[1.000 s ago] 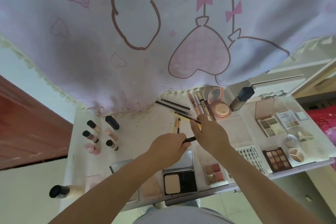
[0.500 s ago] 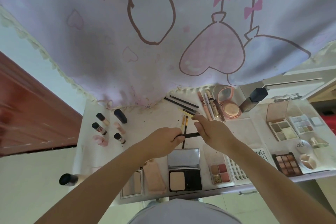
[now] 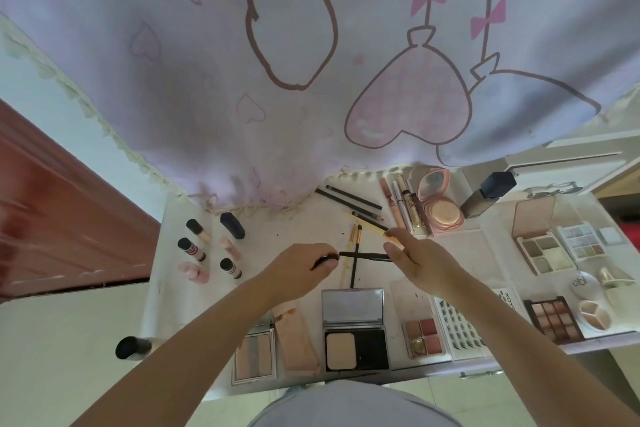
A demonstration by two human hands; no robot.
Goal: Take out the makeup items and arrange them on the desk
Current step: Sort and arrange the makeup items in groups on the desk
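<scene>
Hands pinch one thin black pencil between them, left and right, above the desk.

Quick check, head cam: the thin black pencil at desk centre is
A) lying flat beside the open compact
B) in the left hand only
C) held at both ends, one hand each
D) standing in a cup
C: the left hand and right hand each pinch one end of the thin black pencil, held level above the two brushes.
</scene>
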